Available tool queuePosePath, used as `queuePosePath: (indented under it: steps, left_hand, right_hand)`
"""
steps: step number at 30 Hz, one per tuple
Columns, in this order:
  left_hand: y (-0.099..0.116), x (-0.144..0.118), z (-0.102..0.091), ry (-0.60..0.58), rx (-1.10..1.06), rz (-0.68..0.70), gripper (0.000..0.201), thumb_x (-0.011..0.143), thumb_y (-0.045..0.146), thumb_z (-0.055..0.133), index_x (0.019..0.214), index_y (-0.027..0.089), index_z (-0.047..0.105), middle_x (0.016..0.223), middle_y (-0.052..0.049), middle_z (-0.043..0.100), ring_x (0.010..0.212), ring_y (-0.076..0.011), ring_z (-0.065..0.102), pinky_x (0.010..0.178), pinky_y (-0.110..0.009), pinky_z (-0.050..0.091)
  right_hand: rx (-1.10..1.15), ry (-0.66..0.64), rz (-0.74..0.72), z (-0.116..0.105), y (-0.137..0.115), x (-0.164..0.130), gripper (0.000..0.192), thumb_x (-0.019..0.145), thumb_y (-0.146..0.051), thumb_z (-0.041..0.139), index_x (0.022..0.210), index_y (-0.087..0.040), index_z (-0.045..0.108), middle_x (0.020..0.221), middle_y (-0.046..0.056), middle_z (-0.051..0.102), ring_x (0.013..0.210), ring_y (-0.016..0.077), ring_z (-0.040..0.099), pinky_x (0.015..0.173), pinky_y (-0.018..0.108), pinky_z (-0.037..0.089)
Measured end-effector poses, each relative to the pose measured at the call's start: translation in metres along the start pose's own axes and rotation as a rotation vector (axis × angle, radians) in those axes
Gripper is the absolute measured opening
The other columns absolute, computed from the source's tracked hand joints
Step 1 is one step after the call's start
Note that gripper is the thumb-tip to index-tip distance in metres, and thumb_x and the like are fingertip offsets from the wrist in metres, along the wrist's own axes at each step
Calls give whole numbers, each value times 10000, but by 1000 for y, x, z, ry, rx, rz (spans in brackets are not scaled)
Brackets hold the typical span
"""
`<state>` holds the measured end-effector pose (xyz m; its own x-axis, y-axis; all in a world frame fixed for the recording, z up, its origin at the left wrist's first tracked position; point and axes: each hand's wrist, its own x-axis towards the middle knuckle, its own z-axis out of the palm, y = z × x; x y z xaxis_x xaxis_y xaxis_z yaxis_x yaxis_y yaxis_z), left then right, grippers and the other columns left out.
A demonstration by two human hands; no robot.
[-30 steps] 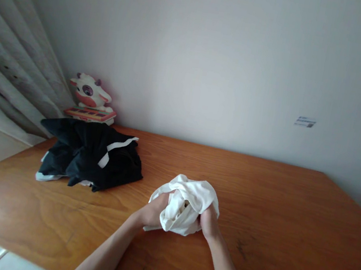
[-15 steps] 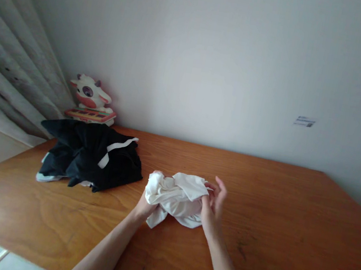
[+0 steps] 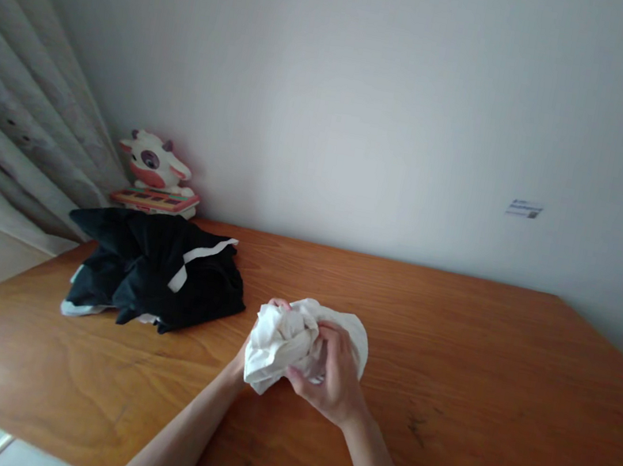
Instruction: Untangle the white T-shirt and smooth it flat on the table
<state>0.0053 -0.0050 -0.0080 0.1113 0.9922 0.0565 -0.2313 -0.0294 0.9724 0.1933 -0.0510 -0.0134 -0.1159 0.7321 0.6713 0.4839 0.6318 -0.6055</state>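
So both hands are on the white cloth (image 3: 277, 343), which is bunched up near the front middle of the table (image 3: 470, 389); can't tell if its underside touches the wood. The left hand (image 3: 245, 351) holds the left end from behind, fingertips peeking over the top, but most of that hand is hidden so no idea how tight the grip is. The right hand (image 3: 338, 381) is curved fairly wide around the front folds, thumb low and fingers up top, holding them between. Biggest risk imo is that right hand: with the thumb and fingers that far apart, a loose layer could slip out and the bundle would sag open. Soft stuff like this probably won't hold a shape by itself, so if just 1 hand lets go early I'd expect it to puff up or unroll. The right side also bulges out past the fingers, and a tug from the left might pull that lump in crooked or leave it hanging. The black pile (image 3: 145, 268) on the left is well apart from the hands, so I'd say snagging its white strip (image 3: 179, 278) is unlikely unless the left elbow swings way out.
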Motion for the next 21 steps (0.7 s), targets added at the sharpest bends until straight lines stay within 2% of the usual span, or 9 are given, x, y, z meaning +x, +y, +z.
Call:
queuePosePath:
  steps: [2, 3, 6, 11, 14, 16, 21]
  left_hand:
    - [5, -1, 7, -27, 6, 62, 444, 510, 383, 894, 853, 253, 642, 895, -32, 631, 854, -251, 593, 823, -368, 499]
    - [8, -2, 9, -61, 26, 65, 401, 551, 374, 881, 848, 246, 644, 887, -32, 631, 839, -239, 588, 814, -358, 492]
    - [13, -5, 13, -162, 99, 21, 367, 614, 363, 872, 853, 222, 632, 895, -28, 640, 841, -213, 580, 812, -324, 484]
    - [14, -8, 15, -185, 123, 45, 423, 616, 370, 901, 875, 197, 615, 903, -19, 655, 823, -183, 575, 787, -278, 485]
    - [11, -10, 18, -175, 149, 13, 365, 743, 489, 809, 835, 175, 649, 823, -24, 653, 740, -167, 553, 729, -269, 478]
    - [11, -11, 20, -142, 188, -10, 425, 814, 584, 719, 776, 163, 671, 724, -19, 628, 692, -162, 529, 687, -261, 461]
    - [16, -11, 23, -60, 220, 10, 509, 812, 666, 706, 733, 163, 700, 678, -13, 625, 719, -176, 550, 706, -252, 459]
  right_hand:
    - [-37, 18, 6, 5, 4, -2, 721, 699, -511, 829, 1296, -236, 532, 1261, 149, 657, 1172, 349, 626, 1017, 507, 515]
    - [-47, 24, 14, 7, 6, -3, 736, 691, -518, 838, 1301, -237, 537, 1259, 153, 665, 1169, 353, 632, 1014, 510, 517]
    - [-32, 12, 41, 7, 8, -2, 575, 741, -487, 814, 1222, -255, 600, 1196, 127, 700, 1107, 330, 661, 971, 483, 537]
    - [68, 82, 132, 0, 10, 0, 364, 829, -434, 729, 1135, -250, 658, 1057, 87, 741, 976, 289, 686, 872, 425, 554]
    - [132, 142, 254, -1, 15, 0, 292, 836, -351, 696, 1109, -249, 679, 1052, 67, 754, 955, 268, 693, 861, 392, 557]
    - [161, 174, 317, -1, 18, -1, 267, 844, -337, 674, 1096, -250, 696, 1032, 57, 760, 937, 259, 697, 853, 379, 560]
    - [190, 185, 347, -2, 19, 0, 251, 846, -337, 663, 1077, -250, 713, 992, 55, 761, 911, 261, 693, 842, 375, 557]
